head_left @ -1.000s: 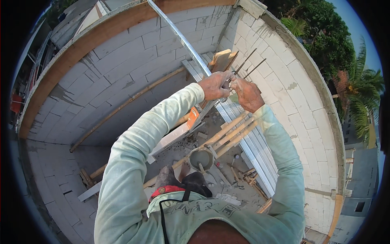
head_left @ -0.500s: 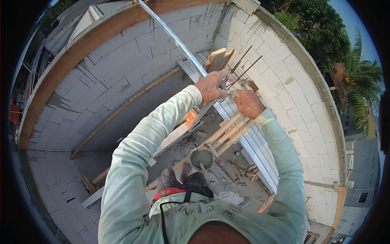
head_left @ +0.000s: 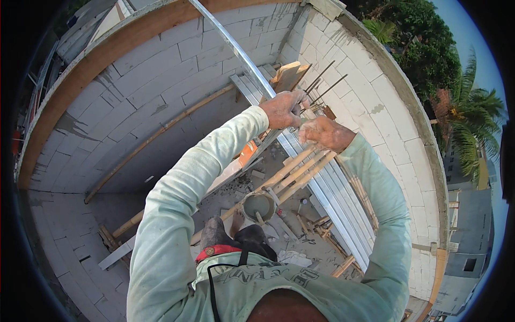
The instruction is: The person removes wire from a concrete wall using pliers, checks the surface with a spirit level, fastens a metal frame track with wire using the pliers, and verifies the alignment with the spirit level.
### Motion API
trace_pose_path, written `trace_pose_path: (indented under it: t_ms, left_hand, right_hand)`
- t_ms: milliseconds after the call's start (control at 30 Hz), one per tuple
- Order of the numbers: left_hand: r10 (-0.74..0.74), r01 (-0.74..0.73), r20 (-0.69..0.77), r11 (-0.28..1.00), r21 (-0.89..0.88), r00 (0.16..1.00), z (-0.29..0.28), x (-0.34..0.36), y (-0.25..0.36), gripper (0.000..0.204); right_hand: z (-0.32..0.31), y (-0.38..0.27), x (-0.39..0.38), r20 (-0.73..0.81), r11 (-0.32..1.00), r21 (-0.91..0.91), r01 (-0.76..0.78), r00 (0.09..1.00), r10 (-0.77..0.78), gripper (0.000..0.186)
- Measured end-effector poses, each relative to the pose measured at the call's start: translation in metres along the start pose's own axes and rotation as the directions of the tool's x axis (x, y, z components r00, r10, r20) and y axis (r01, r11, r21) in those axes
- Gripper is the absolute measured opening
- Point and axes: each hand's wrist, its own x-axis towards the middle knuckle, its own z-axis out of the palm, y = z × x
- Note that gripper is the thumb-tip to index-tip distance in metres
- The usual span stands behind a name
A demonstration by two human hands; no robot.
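Note:
My left hand (head_left: 286, 109) is closed at chest height, thumb and fingers pinched together beside the end of a long shiny metal channel (head_left: 236, 51). That channel runs up to the top of the far left wall. Just right of it, my right hand (head_left: 325, 133) is closed too, its fingers curled toward the left hand. Whatever lies between the fingers is too small or hidden to make out. Thin dark steel rods (head_left: 322, 75) stick up just beyond both hands. Wooden boards (head_left: 286, 75) stand next to the rods.
Pale block walls (head_left: 161, 72) (head_left: 375, 102) rise on both sides. Below the hands lie bamboo poles (head_left: 294, 170) and long metal channels (head_left: 335, 201). A bucket (head_left: 274, 206) of grey mix stands near my legs, with scrap wood (head_left: 328, 236) on the floor. A bamboo pole (head_left: 161, 144) leans along the left wall.
My right hand has turned at the wrist and its fingers have curled in closer to the left hand. The left hand stays nearly in place. The whole view has shifted slightly.

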Motion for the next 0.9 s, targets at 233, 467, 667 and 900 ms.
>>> trace_pose_path:
  t_ms: [233, 467, 667, 900]
  left_hand:
    - [-0.031, 0.031, -0.006, 0.998, -0.045, 1.000, 0.001, -0.003, 0.002, 0.039]
    - [-0.026, 0.025, -0.016, 0.999, -0.047, 1.000, 0.001, -0.004, -0.001, 0.044]
    - [-0.022, 0.022, -0.021, 1.000, 0.014, 1.000, -0.001, -0.006, 0.002, 0.046]
    - [0.004, -0.003, -0.061, 1.000, 0.021, 0.998, -0.002, -0.012, -0.001, 0.045]
  right_hand:
    - [-0.005, -0.002, 0.003, -0.226, 0.876, -0.452, 0.168, 0.928, -0.295, 0.038]
    - [0.010, 0.009, 0.005, -0.427, 0.829, -0.546, 0.123, 0.810, -0.402, 0.033]
    - [0.018, 0.044, 0.023, -0.658, 0.960, -0.278, 0.024, 0.724, -0.209, 0.036]
    - [0.018, 0.015, 0.003, -0.611, 0.969, -0.248, -0.016, 0.778, -0.144, 0.030]
